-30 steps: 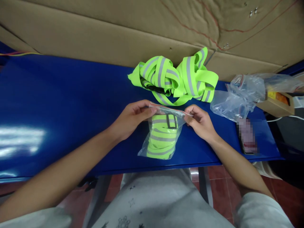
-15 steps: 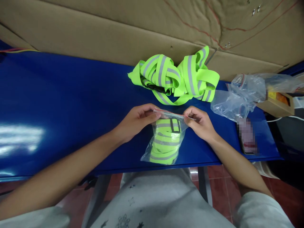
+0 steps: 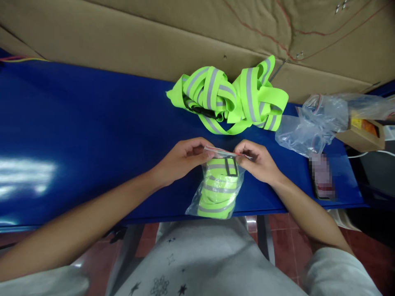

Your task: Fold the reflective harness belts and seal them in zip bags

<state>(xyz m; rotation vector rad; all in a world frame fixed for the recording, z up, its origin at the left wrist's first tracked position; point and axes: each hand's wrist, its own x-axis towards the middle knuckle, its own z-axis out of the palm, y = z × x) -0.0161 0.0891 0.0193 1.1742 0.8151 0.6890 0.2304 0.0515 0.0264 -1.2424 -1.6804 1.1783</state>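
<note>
A clear zip-lock bag (image 3: pixel 196 201) with a red line along its top hangs at the front edge of the blue table. Inside it lies a folded neon-yellow reflective strap (image 3: pixel 217 189) with grey stripes and a black buckle (image 3: pixel 231 166). My left hand (image 3: pixel 188 158) pinches the bag's top edge at its left end, thumb toward me. At the right end, my right hand (image 3: pixel 256 160) pinches the same edge between thumb and fingers. Beyond my hands, a loose heap of similar reflective straps (image 3: pixel 249 94) lies on the table.
Several empty clear bags (image 3: pixel 304 131) lie at the right, beside an open cardboard box (image 3: pixel 359 137). A phone (image 3: pixel 322 176) rests near the table's (image 3: pixel 92 123) right end. Brown padded sheeting (image 3: pixel 138 41) stands along the back edge.
Both hands stay on the bag's top edge and have come slightly closer together. The bag has shifted a little to the right and toward me in view.
</note>
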